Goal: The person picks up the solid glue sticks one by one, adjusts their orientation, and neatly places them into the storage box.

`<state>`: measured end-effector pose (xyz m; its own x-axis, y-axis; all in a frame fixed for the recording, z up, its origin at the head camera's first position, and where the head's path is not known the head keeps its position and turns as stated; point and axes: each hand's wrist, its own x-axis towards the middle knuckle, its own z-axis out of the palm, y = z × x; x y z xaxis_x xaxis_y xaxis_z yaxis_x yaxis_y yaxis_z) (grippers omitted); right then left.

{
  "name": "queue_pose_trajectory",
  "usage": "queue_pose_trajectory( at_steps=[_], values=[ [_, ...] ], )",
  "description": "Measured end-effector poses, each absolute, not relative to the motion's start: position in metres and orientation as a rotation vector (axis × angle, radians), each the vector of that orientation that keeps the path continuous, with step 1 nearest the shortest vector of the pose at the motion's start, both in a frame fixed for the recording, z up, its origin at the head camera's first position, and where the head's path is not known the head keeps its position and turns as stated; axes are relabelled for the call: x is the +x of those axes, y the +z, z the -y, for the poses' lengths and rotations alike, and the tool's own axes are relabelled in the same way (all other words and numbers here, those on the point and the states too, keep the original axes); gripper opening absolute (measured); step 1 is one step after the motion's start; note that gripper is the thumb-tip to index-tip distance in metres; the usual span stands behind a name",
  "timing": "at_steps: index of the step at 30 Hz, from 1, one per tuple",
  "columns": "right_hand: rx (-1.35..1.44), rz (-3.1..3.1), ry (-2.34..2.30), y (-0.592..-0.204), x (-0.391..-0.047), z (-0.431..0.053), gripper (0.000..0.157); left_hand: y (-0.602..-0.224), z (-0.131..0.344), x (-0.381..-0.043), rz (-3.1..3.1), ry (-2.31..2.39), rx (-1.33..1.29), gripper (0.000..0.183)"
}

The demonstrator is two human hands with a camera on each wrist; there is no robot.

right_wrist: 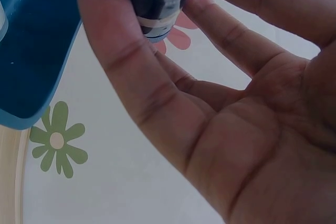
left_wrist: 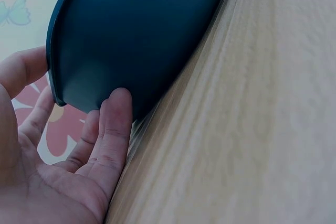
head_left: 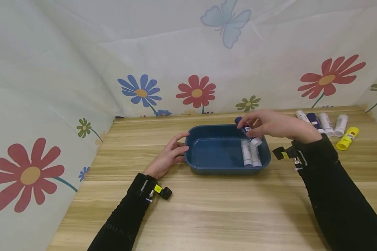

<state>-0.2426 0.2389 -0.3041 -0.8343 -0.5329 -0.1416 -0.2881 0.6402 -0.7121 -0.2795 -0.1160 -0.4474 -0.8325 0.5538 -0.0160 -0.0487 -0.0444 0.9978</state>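
A blue plastic basin [head_left: 218,170] sits on the wooden table. At its left end my left hand [head_left: 167,158] rests with fairly straight fingers against the outer wall and rim; in the left wrist view the fingertips [left_wrist: 121,106] touch the wall [left_wrist: 131,24]. Over the basin's right end, my right hand [head_left: 267,123] pinches a tilted glue stick [head_left: 246,129], white with a dark blue part, between thumb and fingers. The right wrist view shows the glue stick [right_wrist: 160,3] only partly. Two white glue sticks [head_left: 246,153] lie side by side inside, below that hand.
Right of the basin lie several more glue sticks: white ones [head_left: 341,125], a dark blue and white one [head_left: 314,121] and a yellow one [head_left: 347,138]. The right forearm passes close to them. A flower-printed curtain [head_left: 169,52] hangs behind the table [head_left: 207,216].
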Motion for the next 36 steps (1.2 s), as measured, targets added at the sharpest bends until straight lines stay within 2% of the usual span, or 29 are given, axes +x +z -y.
queue_pose_trajectory(
  at_steps=[36],
  values=[
    [-0.607, -2.507, -0.983, -0.307, -0.243, -0.227, 0.034, -0.445, 0.118, -0.279, -1.83, 1.917, 0.518, 0.047]
  ],
)
